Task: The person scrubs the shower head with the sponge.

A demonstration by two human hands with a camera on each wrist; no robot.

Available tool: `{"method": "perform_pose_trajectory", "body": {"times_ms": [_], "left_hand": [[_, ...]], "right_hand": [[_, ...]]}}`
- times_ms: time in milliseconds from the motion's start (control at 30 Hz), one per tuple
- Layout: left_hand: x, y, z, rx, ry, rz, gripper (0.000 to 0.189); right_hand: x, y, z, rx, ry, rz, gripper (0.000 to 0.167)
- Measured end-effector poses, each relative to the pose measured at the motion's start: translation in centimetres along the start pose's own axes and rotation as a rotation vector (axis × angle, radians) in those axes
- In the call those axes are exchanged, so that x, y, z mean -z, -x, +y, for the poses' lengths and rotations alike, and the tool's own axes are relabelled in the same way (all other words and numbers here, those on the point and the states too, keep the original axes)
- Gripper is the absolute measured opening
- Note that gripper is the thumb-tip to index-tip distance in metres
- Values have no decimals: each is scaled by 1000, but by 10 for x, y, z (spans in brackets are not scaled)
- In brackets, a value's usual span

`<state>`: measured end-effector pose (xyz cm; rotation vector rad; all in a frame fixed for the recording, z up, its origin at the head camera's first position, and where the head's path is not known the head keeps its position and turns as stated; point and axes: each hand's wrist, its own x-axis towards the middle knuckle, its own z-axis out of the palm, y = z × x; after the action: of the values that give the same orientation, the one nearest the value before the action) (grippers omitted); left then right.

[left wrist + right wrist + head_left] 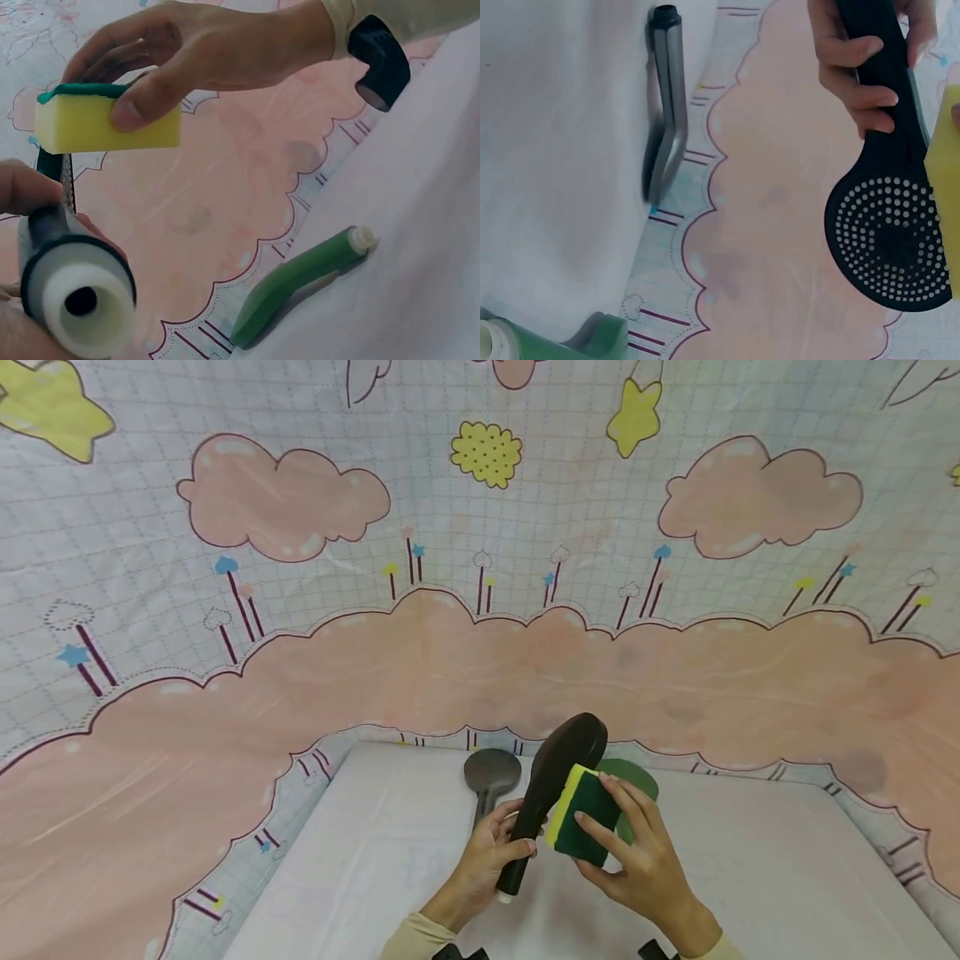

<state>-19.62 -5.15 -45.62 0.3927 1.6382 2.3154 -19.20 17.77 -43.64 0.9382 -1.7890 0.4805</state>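
My left hand [480, 856] grips a black shower head [567, 750] by its handle, tilted with its head end up. In the right wrist view, the shower head's round face [889, 247] shows many small pale holes. The handle's open white threaded end [86, 315] points at the left wrist camera. My right hand [637, 864] pinches a sponge [588, 818], yellow on one side and dark green on the other, between thumb and fingers. The sponge's yellow side [943, 172] faces the shower head and overlaps its edge in the right wrist view.
A grey shower head [492, 772] lies on the white table [390, 843], behind my left hand. Another, green shower head [637, 777] lies on it, partly hidden by my right hand. A cloth with printed clouds [285, 497] rises behind the table.
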Motion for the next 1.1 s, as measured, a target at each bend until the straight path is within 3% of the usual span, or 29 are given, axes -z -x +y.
{"method": "perform_pose_trajectory", "body": {"times_ms": [267, 533, 933, 1100], "left_hand": [[-1, -1, -3, -11, -90, 65, 61], [6, -1, -5, -16, -74, 88, 62], [15, 3, -5, -14, -108, 81, 67], [18, 4, -5, -7, -115, 78, 68]], "right_hand": [[-1, -3, 1, 26, -2, 43, 44], [5, -7, 7, 12, 3, 68, 46], [12, -7, 10, -107, -111, 77, 50], [17, -6, 13, -148, -91, 55, 52]]}}
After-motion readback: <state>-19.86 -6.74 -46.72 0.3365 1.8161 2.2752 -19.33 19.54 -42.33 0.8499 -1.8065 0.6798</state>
